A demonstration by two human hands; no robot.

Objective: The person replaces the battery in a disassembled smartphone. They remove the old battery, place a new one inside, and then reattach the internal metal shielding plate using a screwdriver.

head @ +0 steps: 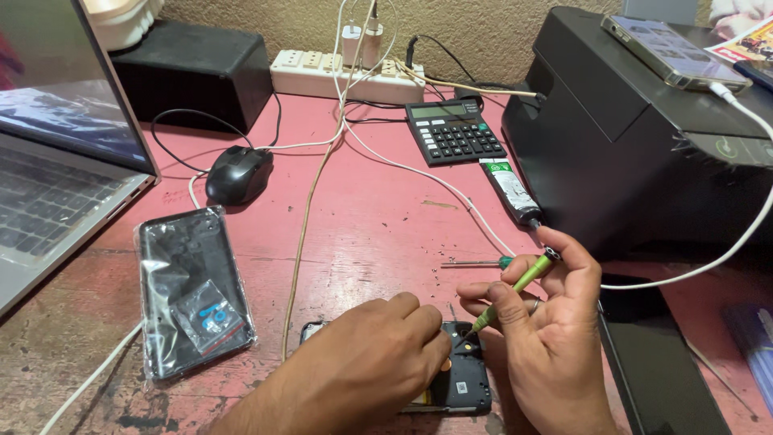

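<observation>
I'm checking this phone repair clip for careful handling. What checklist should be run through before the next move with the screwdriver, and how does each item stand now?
1. Opened black phone is held down: ok, the left hand rests on it.
2. Green-handled screwdriver is gripped: ok, the right hand pinches it between the fingers.
3. Tip seated in a screw: cannot tell, the tip touches the phone but the screw head is too small to see.
4. White cable clear of the work: ok, it runs behind the hands.
5. Spare green-handled screwdriver is within reach: ok, it lies just behind the hands.
6. Loose screws accounted for: cannot tell.
</observation>
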